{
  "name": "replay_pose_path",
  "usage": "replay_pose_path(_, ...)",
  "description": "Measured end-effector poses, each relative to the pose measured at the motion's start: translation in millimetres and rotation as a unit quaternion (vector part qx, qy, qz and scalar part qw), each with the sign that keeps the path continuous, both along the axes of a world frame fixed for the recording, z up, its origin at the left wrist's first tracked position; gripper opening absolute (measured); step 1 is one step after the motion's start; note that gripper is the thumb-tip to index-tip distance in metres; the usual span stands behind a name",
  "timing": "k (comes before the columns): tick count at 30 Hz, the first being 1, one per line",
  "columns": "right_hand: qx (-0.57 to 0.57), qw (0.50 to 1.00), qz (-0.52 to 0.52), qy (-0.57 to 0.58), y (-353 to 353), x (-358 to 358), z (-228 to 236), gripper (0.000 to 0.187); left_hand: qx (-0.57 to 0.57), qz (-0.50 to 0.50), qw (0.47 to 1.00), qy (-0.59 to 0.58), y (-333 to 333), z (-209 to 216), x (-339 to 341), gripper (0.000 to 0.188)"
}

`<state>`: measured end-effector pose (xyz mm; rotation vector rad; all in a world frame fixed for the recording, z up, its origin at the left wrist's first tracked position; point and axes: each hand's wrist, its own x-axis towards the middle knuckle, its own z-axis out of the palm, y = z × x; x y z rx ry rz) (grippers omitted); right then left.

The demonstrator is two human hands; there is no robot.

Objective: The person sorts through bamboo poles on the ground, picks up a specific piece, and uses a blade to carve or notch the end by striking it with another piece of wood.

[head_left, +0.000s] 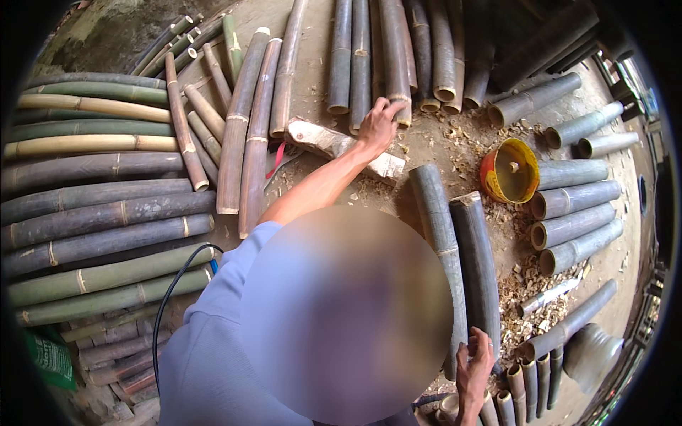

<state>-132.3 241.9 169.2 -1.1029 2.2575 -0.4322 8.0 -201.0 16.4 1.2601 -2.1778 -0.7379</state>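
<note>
Your left hand [379, 122] is stretched far forward, the arm running up from your pale blue sleeve [234, 284], and its fingers are curled over the near cut end of a dark bamboo pole [395, 57]. That pole lies on the dirt floor [455, 138] with its long axis pointing straight away from you, one of a row of poles packed side by side, so the hand meets it end-on rather than across its length. The grip looks closed over the rim of the pole's end, though you cannot see from here whether the fingers wrap fully under it.

Just nearer to you than that hand, and touching the wrist line, sits a pale wooden chopping block [341, 147] lying crosswise.

Your right hand [474, 369] is low at the near edge, well apart from the left. Its fingers rest loosely, not clenched, against the near end of a split dark bamboo half [477, 263], which runs away from you beside a second half [437, 220]. The left hand is clearly the one nearer the row of poles.

To the right stands a yellow and red round container [510, 170], with wood chips [529, 284] scattered near it and short bamboo sections [572, 227] stacked beyond.
</note>
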Motion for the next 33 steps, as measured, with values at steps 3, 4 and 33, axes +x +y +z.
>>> replay_pose_path(3, 0.056, 0.997, 0.020, -0.039, -10.7, 5.7, 21.2, 0.036, -0.042, 0.000, 0.999, -0.011, -6.9, -7.9, 13.5, 0.048)
replay_pose_path(4, 0.071, 0.996, 0.025, -0.037, -8.9, 4.2, 27.6, 0.036, 0.029, -0.024, 0.999, 0.000, 13.4, 3.2, 16.6, 0.049)
replay_pose_path(33, 0.038, 0.999, -0.013, -0.023, 11.5, 16.2, 26.6, 0.036, 0.468, 0.403, 0.753, 0.226, 102.3, 8.4, 336.4, 0.104)
